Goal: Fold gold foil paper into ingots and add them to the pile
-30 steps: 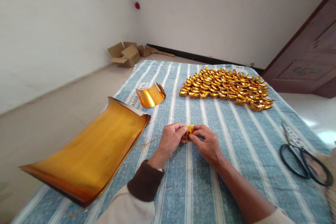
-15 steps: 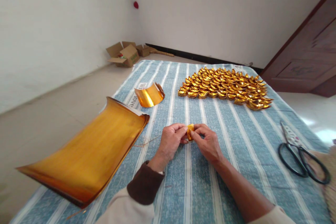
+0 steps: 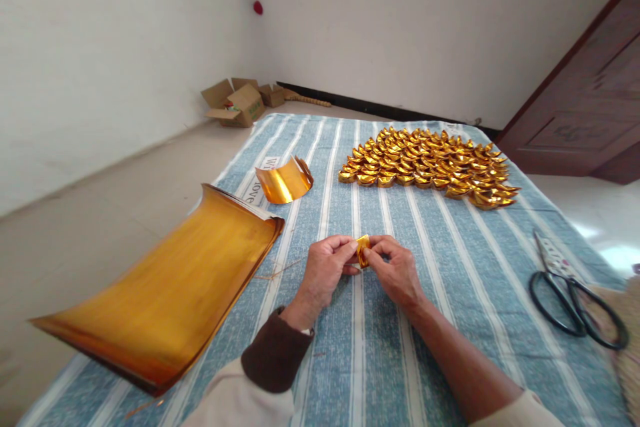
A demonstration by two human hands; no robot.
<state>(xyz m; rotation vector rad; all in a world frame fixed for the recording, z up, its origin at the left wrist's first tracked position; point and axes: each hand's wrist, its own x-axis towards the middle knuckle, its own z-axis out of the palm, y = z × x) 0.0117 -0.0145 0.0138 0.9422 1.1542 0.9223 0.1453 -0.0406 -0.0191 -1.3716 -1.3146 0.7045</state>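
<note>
A small folded piece of gold foil paper [image 3: 363,245] is pinched between my two hands over the middle of the table. My left hand [image 3: 327,267] grips its left side, thumb on top. From the right, my right hand [image 3: 397,273] holds it with the thumb pressed on its lower part; the fingertips behind are partly hidden. Beyond my hands lies a dense group of folded gold paper ingots [image 3: 425,163]. To the left rests a stack of large gold foil sheets [image 3: 175,280], and behind it a small curled stack of gold paper pieces [image 3: 283,181].
Black-handled scissors [image 3: 570,303] lie at the right edge of the blue-and-white striped tablecloth [image 3: 350,360]. A thin string [image 3: 277,273] lies left of my hands. An open cardboard box [image 3: 237,103] stands on the floor past the far left corner. A wooden door [image 3: 575,113] is at right.
Almost nothing differs. Both hands keep their grip on the folded foil paper, with at most a slight shift of the fingers. The view has moved very slightly.
</note>
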